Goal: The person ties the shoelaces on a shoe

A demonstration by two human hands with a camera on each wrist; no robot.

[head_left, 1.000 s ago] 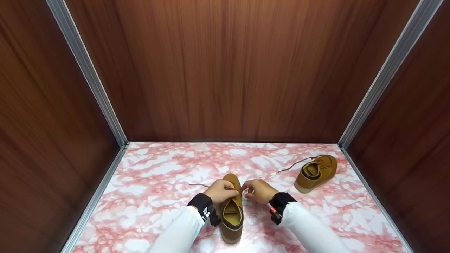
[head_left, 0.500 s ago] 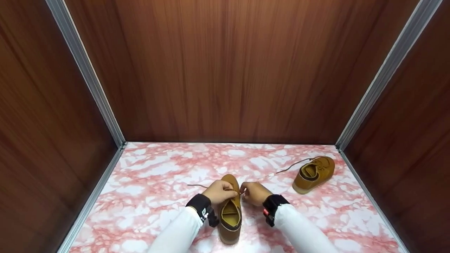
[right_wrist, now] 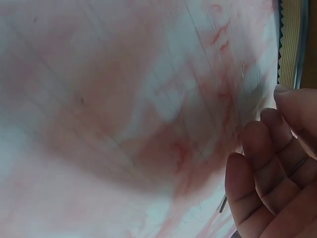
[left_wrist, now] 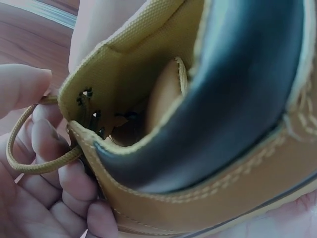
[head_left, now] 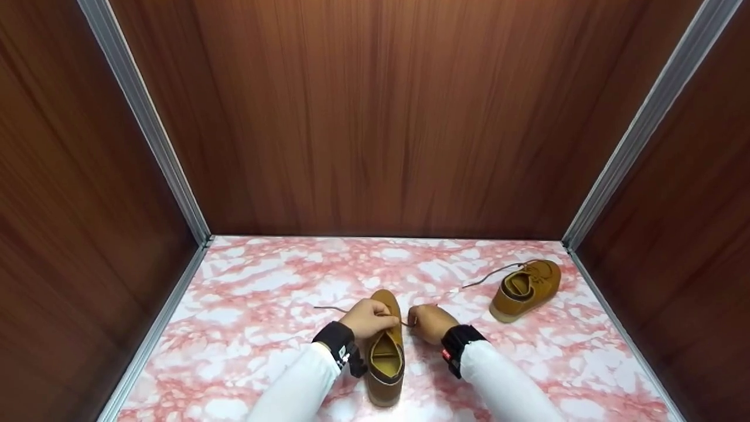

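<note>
With my left hand I pinch the lace at the shoe's throat, a loop of it bulging out beside my thumb; with my right hand, fingers curled, I grip a length of lace that runs out from the shoe's right side, a short tip poking out below my fingers. The tan shoe stands upright between my wrists, about midway between the left and right edges of the marbled tabletop, toe toward the far edge. Another lace end sticks out left of my left hand. Well apart, near the right edge and toward the far right corner, stands a second tan shoe, its lace trailing leftward. A wood-grain panel rises behind the far edge.
</note>
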